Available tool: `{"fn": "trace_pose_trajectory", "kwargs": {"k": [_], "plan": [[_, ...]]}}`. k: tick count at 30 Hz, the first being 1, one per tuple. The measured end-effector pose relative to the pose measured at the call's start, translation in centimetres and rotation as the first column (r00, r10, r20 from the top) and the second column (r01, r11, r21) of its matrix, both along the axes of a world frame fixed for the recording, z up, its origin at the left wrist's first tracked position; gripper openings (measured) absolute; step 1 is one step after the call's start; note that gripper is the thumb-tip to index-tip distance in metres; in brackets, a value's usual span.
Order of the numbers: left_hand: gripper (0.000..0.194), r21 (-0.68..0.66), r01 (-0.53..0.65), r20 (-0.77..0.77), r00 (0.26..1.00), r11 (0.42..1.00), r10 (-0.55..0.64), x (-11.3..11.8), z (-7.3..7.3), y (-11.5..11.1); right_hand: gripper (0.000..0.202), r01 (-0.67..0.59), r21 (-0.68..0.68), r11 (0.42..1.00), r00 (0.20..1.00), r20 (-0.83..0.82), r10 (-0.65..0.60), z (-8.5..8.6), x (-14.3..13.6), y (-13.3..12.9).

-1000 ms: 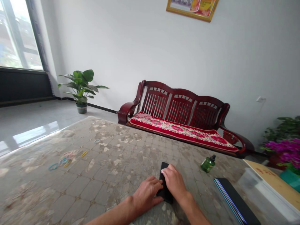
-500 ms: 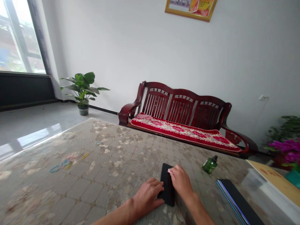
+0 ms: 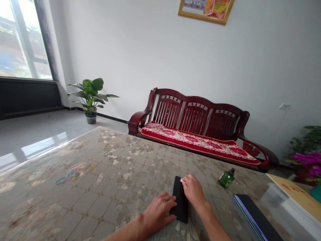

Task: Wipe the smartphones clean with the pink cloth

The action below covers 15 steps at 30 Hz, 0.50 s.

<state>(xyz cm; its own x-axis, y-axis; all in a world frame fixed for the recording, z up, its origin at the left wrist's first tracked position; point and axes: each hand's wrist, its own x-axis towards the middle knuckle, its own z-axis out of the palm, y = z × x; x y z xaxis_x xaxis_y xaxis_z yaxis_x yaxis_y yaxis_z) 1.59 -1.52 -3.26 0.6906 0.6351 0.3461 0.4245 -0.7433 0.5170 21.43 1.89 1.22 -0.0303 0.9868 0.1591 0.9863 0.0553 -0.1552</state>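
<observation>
A flat black phone (image 3: pixel 181 211) lies lengthwise on the patterned tablecloth in front of me. My left hand (image 3: pixel 160 210) holds it at its left side, fingertips on the edge and the thumb near its lower corner. Over the phone's upper right part, my right hand (image 3: pixel 193 191) is closed in a pinch. A small pinkish-white piece (image 3: pixel 183 181) sticks out between its thumb and finger, too small to name. The rest of that piece is hidden by the fingers.
Several coloured loops (image 3: pixel 71 175) lie on the table (image 3: pixel 105 190) at left. To the right are a green bottle (image 3: pixel 226 178), a dark flat stack (image 3: pixel 255 214) with blue edges, and a clear box (image 3: pixel 278 204) beside a tan folder (image 3: pixel 293 187). A wooden bench (image 3: pixel 194 113) stands behind.
The whole view has shifted slightly. Both hands keep nearly the same place on the phone, and the small pinkish-white piece stays in the right fingers.
</observation>
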Motion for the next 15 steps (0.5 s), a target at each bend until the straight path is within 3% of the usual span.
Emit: {"fn": "trace_pose_trajectory", "kwargs": {"k": [5, 12, 15], "plan": [[0.031, 0.001, 0.011, 0.017, 1.000, 1.000, -0.011, 0.0, -0.3, 0.2, 0.029, -0.115, 0.011, 0.993, 0.992, -0.043, 0.116, -1.0, -0.4, -2.4], [0.031, -0.020, 0.004, 0.011, 1.000, 1.000, -0.003, 0.1, -0.3, 0.3, 0.029, -0.062, -0.027, 0.998, 0.997, 0.032, 0.063, 0.6, -1.5, 1.4], [0.029, -0.029, 0.005, 0.000, 1.000, 1.000, -0.005, 0.1, 0.0, 0.1, 0.030, -0.051, -0.045, 0.998, 0.997, 0.052, 0.053, 0.9, -2.3, 1.4]]}}
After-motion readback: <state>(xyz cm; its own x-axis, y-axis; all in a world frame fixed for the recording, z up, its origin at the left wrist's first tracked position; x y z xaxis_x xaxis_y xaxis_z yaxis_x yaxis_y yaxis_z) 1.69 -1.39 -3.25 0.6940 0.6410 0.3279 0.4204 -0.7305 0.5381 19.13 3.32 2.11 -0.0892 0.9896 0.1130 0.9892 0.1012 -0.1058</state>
